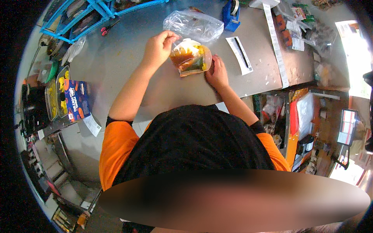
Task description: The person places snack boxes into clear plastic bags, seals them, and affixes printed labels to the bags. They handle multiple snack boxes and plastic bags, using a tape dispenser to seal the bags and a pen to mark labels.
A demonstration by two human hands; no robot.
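Observation:
My left hand (158,48) pinches a bit of clear plastic (180,38) between thumb and fingertips, at the upper left of a food container. That clear plastic container (207,58) stands on the metal table and holds yellow pieces (200,50) and brown and green contents under a shiny transparent layer. My right hand (218,74) rests on the table at the container's right wall, its fingers bent beside it; whether it grips the wall I cannot tell. Just beyond the container lies a crumpled clear plastic bag (193,24).
A blue tape dispenser (231,17) stands at the back. A black pen (241,52) lies on a paper slip (247,68). A long paper strip (275,43) crosses the right side. Red-handled scissors (105,30), blue baskets (75,36) and a printed box (77,100) are left.

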